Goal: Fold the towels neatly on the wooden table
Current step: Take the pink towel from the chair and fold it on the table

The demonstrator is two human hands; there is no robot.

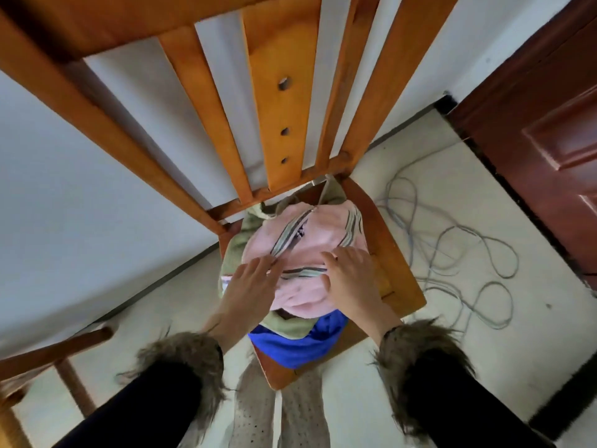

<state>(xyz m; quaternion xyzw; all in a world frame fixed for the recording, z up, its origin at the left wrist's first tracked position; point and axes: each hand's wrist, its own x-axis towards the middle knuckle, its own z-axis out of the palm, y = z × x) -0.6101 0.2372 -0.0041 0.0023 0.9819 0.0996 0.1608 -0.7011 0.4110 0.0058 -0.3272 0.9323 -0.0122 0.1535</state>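
Note:
A heap of towels lies on the seat of a wooden chair [392,253]. On top is a pink towel [310,240] with grey and white stripes. Under it are an olive-green towel [287,326] and a bright blue towel [297,347], which hangs over the seat's front edge. My left hand [250,286] rests on the left side of the pink towel, fingers straight and spread. My right hand [352,279] lies on its right side, fingers stretched over the cloth. Both wrists show fur cuffs on black sleeves.
The chair's slatted back [277,108] rises just behind the heap, against a white wall. Loose grey cable [452,253] coils on the pale floor to the right. A dark red door [549,124] stands at far right. Part of wooden furniture [48,354] shows at lower left.

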